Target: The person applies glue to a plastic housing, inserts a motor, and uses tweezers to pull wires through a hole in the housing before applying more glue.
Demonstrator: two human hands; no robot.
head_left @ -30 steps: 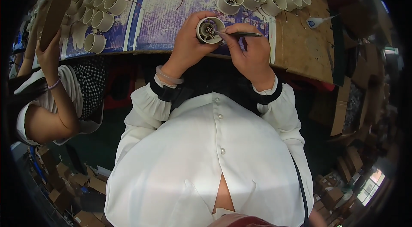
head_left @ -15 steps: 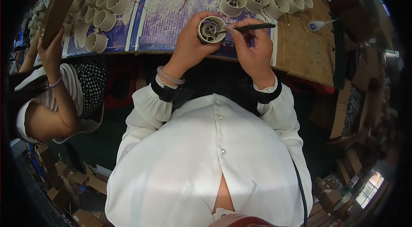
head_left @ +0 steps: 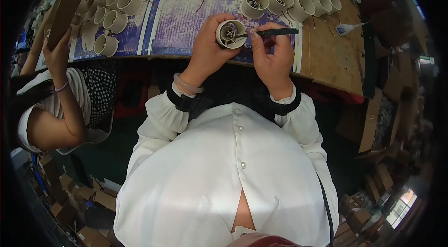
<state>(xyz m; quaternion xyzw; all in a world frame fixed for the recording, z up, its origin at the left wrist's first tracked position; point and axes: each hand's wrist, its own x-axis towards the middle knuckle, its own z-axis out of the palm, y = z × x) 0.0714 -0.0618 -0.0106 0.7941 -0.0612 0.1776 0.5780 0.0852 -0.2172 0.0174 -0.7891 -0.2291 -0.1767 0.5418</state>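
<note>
My left hand (head_left: 209, 51) is wrapped round a cream-coloured, cup-shaped plastic housing (head_left: 239, 27), its open mouth turned up toward me. Inside the housing sit a round hub and small metal parts, too fine to make out. Pinched between the thumb and fingers of my right hand (head_left: 274, 60) is a slim black tool that looks like tweezers (head_left: 280, 31). Its thin tip reaches over the right rim into the housing, close to the hub; whether it grips anything there I cannot tell. Both hands are just above the near edge of the table.
Several similar housings (head_left: 255, 5) stand at the back right, more (head_left: 106, 45) at the left, some with thin wires trailing. A small white bottle with a long nozzle (head_left: 344, 28) lies on the cardboard (head_left: 326, 55). At far left, another person's hand (head_left: 57, 53) holds a cardboard box (head_left: 70, 6).
My right hand has shifted slightly left and down, and the tweezers have tilted a little flatter, their tip still inside the housing. My left hand keeps its hold, nearly unmoved.
</note>
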